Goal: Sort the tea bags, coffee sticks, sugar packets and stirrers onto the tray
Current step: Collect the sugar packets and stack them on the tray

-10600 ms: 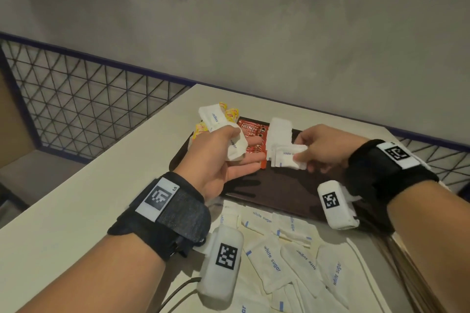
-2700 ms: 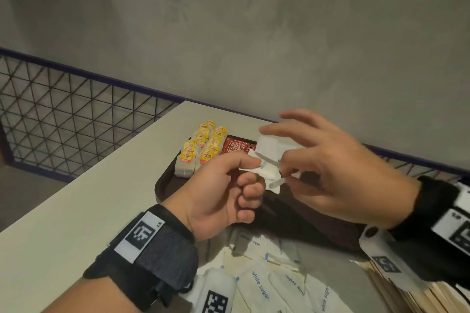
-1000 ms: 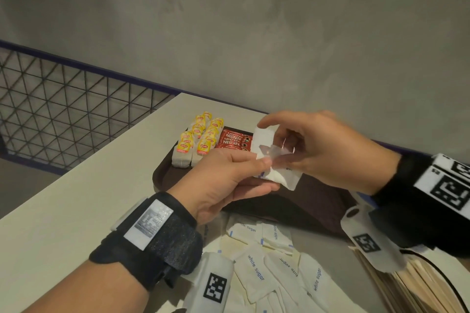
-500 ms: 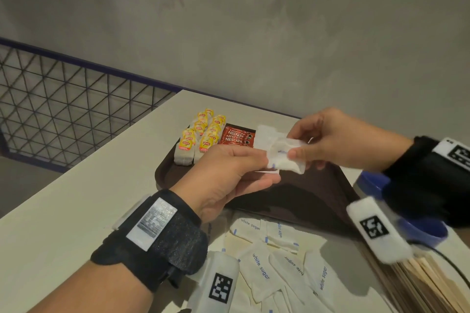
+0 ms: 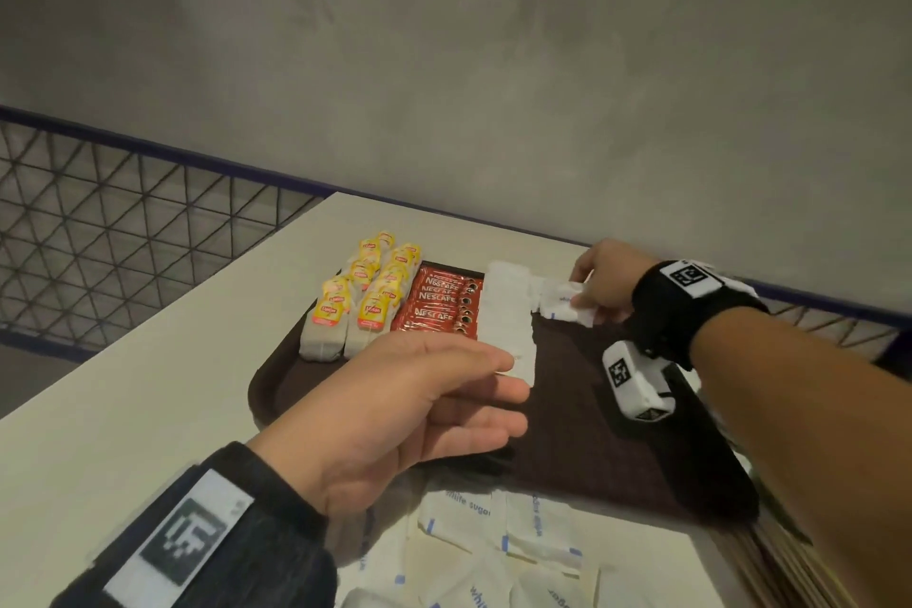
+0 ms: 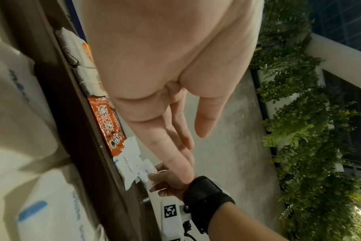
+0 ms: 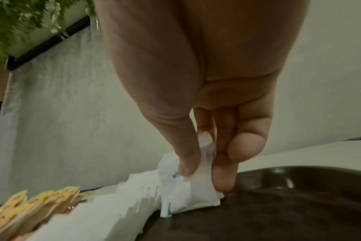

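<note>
Sugar packet (image 5: 562, 303) partly behind fingers (image 5: 580, 299)

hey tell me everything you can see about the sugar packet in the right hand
The sugar packet is a small white paper sachet with blue print, only the letters "wh" showing, and a blue mark near its lower edge. It looks soft and a little crumpled. The right hand pinches its top between thumb and fingers, its lower edge resting on the dark brown tray at the far end, right beside the row of white packets already laid there.
</note>
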Tool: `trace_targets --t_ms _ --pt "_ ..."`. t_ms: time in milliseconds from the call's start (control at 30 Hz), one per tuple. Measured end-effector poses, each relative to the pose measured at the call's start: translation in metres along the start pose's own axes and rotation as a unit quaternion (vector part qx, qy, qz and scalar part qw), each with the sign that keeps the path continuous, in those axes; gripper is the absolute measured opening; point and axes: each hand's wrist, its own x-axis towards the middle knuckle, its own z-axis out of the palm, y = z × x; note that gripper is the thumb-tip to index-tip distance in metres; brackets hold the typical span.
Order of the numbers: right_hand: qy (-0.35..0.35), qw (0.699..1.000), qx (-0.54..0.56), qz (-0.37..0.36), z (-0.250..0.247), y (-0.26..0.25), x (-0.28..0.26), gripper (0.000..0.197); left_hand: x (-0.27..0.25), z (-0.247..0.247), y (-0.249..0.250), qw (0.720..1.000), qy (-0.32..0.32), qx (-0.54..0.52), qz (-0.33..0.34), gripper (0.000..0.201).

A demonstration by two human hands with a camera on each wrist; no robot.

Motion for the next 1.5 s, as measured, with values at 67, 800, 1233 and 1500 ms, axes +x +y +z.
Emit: trace_targets --t_ms 67,800,1233,1500 --pt "-0.001 1.000 0.012 0.005 0.008 0.001 0.006 0.020 0.002 -0.002 0.001 1.000 0.004 0.008 -0.002 0.024" --pt "-0.007 0.999 -0.012 0.046 0.028 0.000 0.027 0.075 -0.001 -0.013 0.012 0.997 0.050 -0.011 0.057 0.038" --pt "-0.071 0.990 -0.041 -0.111 -0.027 -0.027 -0.145 0.023 -0.049 0.004 0.055 0.979 0.050 0.108 0.164 0.027" --pt "-0.280 0.938 -0.161 -0.123 0.007 -0.023 -0.268 0.083 -0.101 0.002 0.017 0.804 0.023 0.593 0.039 0.027"
